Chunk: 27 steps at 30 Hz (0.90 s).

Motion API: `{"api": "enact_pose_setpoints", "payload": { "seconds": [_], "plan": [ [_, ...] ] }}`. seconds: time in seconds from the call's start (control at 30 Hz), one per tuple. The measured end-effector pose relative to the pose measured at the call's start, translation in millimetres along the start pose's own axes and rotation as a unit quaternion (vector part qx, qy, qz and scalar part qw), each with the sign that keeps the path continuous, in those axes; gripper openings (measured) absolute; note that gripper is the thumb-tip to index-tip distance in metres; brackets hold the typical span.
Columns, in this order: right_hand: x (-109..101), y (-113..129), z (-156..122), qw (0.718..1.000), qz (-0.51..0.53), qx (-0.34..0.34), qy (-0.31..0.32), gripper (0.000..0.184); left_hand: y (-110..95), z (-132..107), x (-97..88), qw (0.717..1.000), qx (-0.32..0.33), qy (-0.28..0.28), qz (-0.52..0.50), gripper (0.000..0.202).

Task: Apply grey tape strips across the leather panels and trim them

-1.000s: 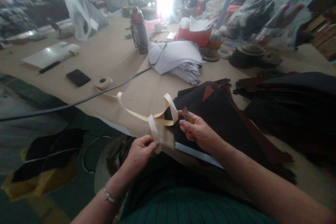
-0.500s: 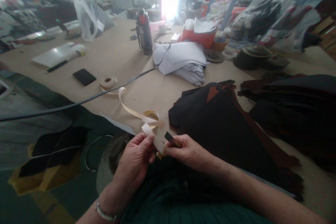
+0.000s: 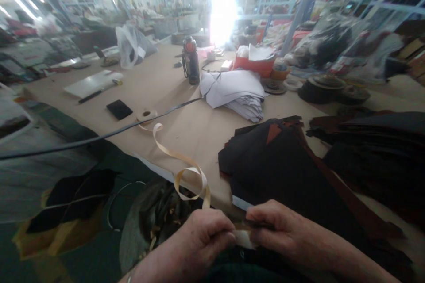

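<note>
My left hand and my right hand meet close to my body, below the table's front edge. Both pinch the end of a cream tape strip, a pale bit of it showing between the fingertips. A small dark piece, partly hidden, lies under my right thumb. The strip loops up from my hands and runs back across the table to its roll. Just right of the hands lies a stack of dark fabric pieces, some with brown edges.
A brown paper-covered table carries a black cable, a dark bottle, folded white sheets, a black phone, a red box and more dark fabric. A bin of scraps stands below the edge.
Both hands have drawn back toward my body and come together on the strip's end. The camera has tilted up, so the table sits lower in the picture. The strip's loop now hangs over the edge.
</note>
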State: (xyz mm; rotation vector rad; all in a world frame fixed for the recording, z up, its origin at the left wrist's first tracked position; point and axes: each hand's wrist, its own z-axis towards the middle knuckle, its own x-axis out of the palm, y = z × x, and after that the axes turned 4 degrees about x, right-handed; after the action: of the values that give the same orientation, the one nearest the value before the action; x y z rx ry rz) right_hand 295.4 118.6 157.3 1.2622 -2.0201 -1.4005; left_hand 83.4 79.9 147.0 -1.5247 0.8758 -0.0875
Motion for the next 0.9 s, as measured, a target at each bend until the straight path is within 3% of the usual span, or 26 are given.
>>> {"api": "enact_pose_setpoints", "payload": {
  "seconds": [0.1,0.2,0.37,0.43,0.53,0.63,0.77,0.9],
  "plan": [
    [-4.6,-6.7,-12.6,0.998,-0.044,0.048,0.002,0.010,-6.6,-4.1,8.5,0.992,-0.066,0.072,-0.081,0.016],
    [-9.6,-12.2,-21.9,0.996,-0.061,0.071,0.012,0.008,-13.6,-2.9,13.3,0.964,-0.103,0.138,-0.204,0.012],
    [-21.1,-19.2,-23.1,0.997,0.063,0.028,0.034,0.013,-23.7,20.8,20.2,0.938,-0.120,0.154,-0.287,0.013],
    [-26.8,-19.9,-20.2,0.995,0.101,0.008,0.005,0.017,-25.8,32.2,21.5,0.939,-0.117,0.132,-0.295,0.016],
    [-34.5,-19.6,-15.0,0.990,0.134,-0.010,-0.044,0.020,-25.6,43.6,18.9,0.948,-0.121,0.055,-0.291,0.023],
    [-37.1,-20.4,-6.2,0.977,0.207,-0.014,-0.055,0.017,-19.8,49.2,12.0,0.941,-0.133,0.004,-0.312,0.034],
    [-25.1,-22.9,14.3,0.963,0.255,-0.046,-0.075,0.014,-11.4,50.4,8.5,0.941,-0.110,-0.027,-0.319,0.039],
    [-10.6,-27.1,29.7,0.917,0.346,-0.087,-0.179,0.027,-6.3,49.8,13.4,0.947,-0.044,-0.125,-0.292,0.031]
  ]
}}
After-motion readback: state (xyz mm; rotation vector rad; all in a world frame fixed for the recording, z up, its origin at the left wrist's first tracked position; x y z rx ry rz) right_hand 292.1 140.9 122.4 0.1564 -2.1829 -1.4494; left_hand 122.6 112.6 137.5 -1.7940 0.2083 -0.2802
